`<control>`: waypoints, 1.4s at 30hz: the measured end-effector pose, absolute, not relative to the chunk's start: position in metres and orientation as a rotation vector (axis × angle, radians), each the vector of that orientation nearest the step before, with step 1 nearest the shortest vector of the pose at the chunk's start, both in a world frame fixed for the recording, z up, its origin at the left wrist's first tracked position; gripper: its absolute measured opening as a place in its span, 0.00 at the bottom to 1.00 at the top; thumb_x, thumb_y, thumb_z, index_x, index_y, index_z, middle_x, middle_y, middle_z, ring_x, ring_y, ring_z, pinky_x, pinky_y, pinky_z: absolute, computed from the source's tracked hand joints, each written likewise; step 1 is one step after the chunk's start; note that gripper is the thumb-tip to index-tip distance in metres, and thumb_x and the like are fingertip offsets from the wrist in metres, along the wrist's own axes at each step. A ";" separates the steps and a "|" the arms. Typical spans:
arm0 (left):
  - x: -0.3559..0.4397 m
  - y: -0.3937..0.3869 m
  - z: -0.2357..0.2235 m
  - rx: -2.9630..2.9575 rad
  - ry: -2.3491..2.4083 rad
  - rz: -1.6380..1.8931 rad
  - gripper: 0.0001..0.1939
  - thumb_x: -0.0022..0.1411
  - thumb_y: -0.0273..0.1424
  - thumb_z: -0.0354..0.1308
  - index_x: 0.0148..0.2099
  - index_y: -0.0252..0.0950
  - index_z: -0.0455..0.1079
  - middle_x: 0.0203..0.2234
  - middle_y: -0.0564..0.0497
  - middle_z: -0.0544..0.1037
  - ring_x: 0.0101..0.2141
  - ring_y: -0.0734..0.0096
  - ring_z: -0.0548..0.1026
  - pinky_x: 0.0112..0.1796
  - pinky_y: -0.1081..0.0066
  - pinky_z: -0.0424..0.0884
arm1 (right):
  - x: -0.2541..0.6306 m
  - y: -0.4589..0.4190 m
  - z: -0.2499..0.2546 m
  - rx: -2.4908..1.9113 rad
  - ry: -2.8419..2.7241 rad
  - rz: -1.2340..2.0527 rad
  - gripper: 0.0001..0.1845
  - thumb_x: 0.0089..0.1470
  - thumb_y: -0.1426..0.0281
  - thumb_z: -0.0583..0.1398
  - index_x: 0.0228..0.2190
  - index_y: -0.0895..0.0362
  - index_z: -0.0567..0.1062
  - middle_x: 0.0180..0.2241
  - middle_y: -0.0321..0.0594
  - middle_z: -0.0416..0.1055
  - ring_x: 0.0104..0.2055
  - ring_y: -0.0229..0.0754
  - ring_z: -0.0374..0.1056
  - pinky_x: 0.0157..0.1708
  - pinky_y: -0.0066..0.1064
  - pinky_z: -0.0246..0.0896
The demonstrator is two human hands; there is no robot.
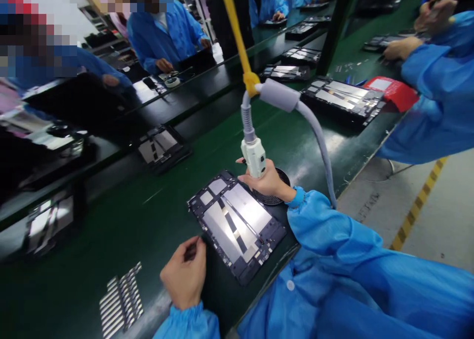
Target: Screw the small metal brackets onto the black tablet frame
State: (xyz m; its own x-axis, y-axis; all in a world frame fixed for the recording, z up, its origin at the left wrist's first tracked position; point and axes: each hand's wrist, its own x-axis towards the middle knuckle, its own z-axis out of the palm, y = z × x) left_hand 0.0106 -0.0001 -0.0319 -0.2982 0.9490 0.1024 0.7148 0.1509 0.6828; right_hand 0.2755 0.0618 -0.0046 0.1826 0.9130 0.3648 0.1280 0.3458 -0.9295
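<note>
A tablet with its back off (pixel 246 218) lies on the green bench between my hands, its silver battery plates and dark circuit edges facing up. My right hand (pixel 268 181) is wrapped round the lower end of a white corded hand tool (pixel 254 156), held upright beyond the tablet's far edge; its tip is hidden. Under that hand is a round black mesh-like dish (pixel 274 200), partly covered. My left hand (pixel 186 272) is closed in a pinch beside the tablet's left edge. Whatever its fingertips hold, if anything, is too small to make out.
A yellow strap (pixel 237 33) suspends the tool, and its grey cable (pixel 320 136) loops down to the right. Rows of small metal strips (pixel 120 299) lie at lower left. More opened tablets (pixel 161 146) rest along the bench. At right, a co-worker's blue sleeve (pixel 440 92) is near a red packet (pixel 398 94).
</note>
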 end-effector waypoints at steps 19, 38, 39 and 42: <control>-0.006 0.017 -0.043 1.926 1.845 1.180 0.15 0.61 0.36 0.52 0.37 0.33 0.76 0.25 0.50 0.77 0.24 0.74 0.72 0.30 0.74 0.68 | 0.161 0.067 0.025 -0.993 -1.411 1.048 0.19 0.43 0.71 0.65 0.41 0.62 0.73 0.15 0.28 0.65 0.17 0.35 0.62 0.25 0.30 0.64; -0.004 0.014 -0.037 1.772 1.744 1.421 0.15 0.65 0.35 0.50 0.43 0.32 0.75 0.34 0.47 0.79 0.32 0.71 0.76 0.36 0.71 0.73 | 0.149 0.063 0.021 -0.955 -1.401 1.074 0.17 0.47 0.69 0.64 0.41 0.57 0.71 0.14 0.29 0.64 0.17 0.38 0.63 0.23 0.34 0.65; -0.004 0.014 -0.037 1.765 1.740 1.417 0.15 0.65 0.35 0.50 0.43 0.32 0.75 0.35 0.47 0.79 0.32 0.71 0.77 0.37 0.71 0.73 | 0.148 0.063 0.019 -0.957 -1.400 1.074 0.17 0.47 0.69 0.64 0.41 0.57 0.71 0.15 0.29 0.64 0.17 0.38 0.63 0.23 0.34 0.65; -0.003 0.013 -0.039 1.715 1.755 1.393 0.15 0.65 0.35 0.50 0.46 0.33 0.74 0.32 0.48 0.79 0.30 0.72 0.77 0.37 0.70 0.74 | 0.148 0.064 0.017 -0.949 -1.396 1.088 0.15 0.47 0.68 0.64 0.39 0.57 0.71 0.15 0.29 0.64 0.17 0.37 0.63 0.22 0.33 0.65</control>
State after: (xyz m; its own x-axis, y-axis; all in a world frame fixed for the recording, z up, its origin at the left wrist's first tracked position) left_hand -0.0035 0.0130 -0.0389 -0.2294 0.8920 0.3895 0.5816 -0.1952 0.7897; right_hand 0.1481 0.0638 0.0173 -0.1061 0.9582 0.2655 -0.0231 0.2646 -0.9641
